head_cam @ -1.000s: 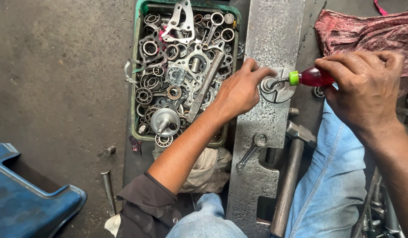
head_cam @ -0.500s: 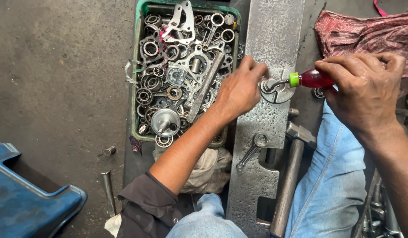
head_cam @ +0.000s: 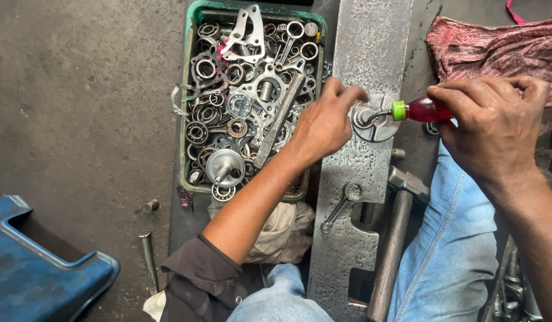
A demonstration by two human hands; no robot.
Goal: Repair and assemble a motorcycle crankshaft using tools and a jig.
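Gripping a red oiler bottle (head_cam: 428,110), right hand (head_cam: 496,128); loosely curled left hand (head_cam: 323,125) touching round metal part (head_cam: 371,119).

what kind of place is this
Probably a small repair workshop, worked on the floor: a green crate full of bearings and metal parts, a hammer beside a steel plate, a spanner on it.

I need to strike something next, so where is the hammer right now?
In the head view, the steel-headed hammer with a dark handle lies right of centre, low in the frame, on the right edge of the grey metal slab, against the blue-jeaned leg.
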